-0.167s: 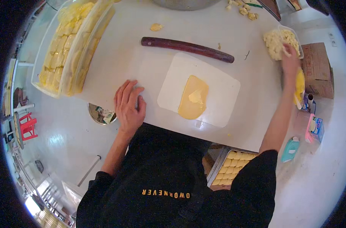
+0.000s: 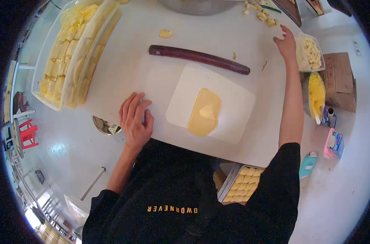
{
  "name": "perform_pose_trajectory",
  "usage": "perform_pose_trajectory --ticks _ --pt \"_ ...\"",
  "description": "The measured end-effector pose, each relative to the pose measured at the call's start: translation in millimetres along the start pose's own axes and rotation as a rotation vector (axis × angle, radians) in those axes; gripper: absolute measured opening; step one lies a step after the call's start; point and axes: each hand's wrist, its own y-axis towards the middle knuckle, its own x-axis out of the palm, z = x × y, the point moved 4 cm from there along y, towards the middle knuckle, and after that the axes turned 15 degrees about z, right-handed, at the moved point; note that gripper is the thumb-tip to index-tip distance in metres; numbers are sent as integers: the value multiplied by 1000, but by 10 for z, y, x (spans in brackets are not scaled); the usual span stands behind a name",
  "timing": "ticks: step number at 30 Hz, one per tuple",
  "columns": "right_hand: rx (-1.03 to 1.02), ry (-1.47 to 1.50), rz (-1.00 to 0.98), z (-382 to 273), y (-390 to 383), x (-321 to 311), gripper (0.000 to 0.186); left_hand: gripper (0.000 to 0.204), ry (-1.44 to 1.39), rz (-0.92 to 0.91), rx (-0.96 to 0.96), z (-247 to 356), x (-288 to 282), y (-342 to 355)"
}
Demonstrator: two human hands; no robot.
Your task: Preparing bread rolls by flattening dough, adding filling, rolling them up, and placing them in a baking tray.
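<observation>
A flat, yellow oval of rolled dough [image 2: 199,122] lies on a white rectangular sheet [image 2: 238,110], with a small pale lump [image 2: 208,112] on its middle. Beyond the sheet, a dark reddish-brown rolling pin [image 2: 199,57] lies crosswise. My left hand [image 2: 135,122] rests on the tabletop left of the sheet, fingers loosely bent and apart, holding nothing. At the far right my right hand [image 2: 286,44] reaches over the table, thumb and fingers spread. I see nothing in it. Just right of it stands a tub of pale chunks [image 2: 312,53]; several yellowish pieces [image 2: 266,17] lie beyond it.
Clear bins of yellow dough blocks [image 2: 65,57] stand at the left. Part of a metal bowl [image 2: 199,6] shows at the far edge. A bowl of yellow filling [image 2: 316,95] and a cardboard box [image 2: 339,81] are at the right. A tray of dough pieces [image 2: 246,183] sits below the near edge.
My right hand has left the tub and moved left and farther away over the table. Fewer pale chunks show at the tub's left side. My left hand keeps its place on the table.
</observation>
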Motion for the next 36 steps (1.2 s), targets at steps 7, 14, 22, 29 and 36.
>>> perform_pose_trajectory --ticks 7,14,22,29,36 --pt "-113 -71 47 292 614 721 62 27 34 -17 -30 -7 15 57" --pt "-43 -155 -144 195 399 578 51 28 19 -21 -34 -16 1 25" --pt "286 20 25 -782 -1145 -389 39 28 18 -7 5 5 -11 7" --pt "-74 338 344 -2197 -1834 -2039 41 28 -1 18 37 8 -13 -18" --pt "-250 479 149 -2999 -2495 -1414 49 28 -147 -6 -39 253 -119 33"
